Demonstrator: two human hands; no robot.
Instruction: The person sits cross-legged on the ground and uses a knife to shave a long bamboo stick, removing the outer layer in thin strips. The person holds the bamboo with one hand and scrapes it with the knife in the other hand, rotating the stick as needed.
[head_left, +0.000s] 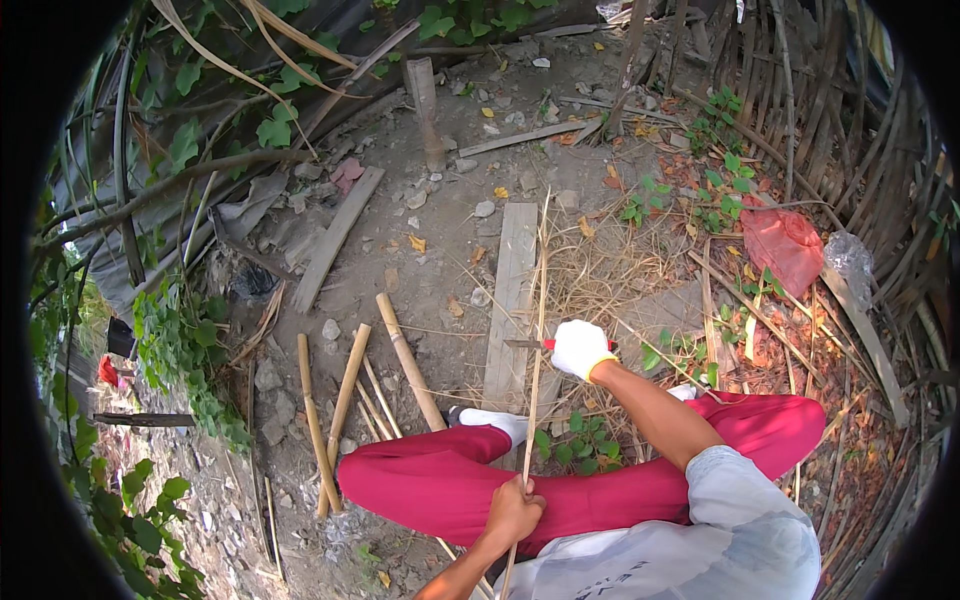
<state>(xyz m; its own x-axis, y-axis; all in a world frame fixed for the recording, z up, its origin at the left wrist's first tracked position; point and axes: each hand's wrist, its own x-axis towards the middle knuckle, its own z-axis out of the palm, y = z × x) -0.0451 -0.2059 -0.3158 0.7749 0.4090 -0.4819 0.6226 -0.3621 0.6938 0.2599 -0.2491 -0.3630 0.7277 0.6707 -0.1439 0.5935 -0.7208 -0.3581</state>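
Note:
My left hand (pixel 514 512), bare, is closed around the lower part of a long thin bamboo strip (pixel 532 425). The strip runs from my lap away from me, past the front of my right hand. My right hand (pixel 579 350) wears a white glove and grips a knife (pixel 524 344) with a red handle. Its short blade points left and meets or crosses the strip; whether it cuts in cannot be told. Beneath the strip lies a grey wooden board (pixel 512 260).
Several bamboo poles (pixel 402 350) lean or lie left of the board. Thin shavings (pixel 600 275) litter the ground at the right. Farther out are another plank (pixel 338 240), a red plastic bag (pixel 780 245), a wooden stake (pixel 425 115) and a stick fence (pixel 840 130).

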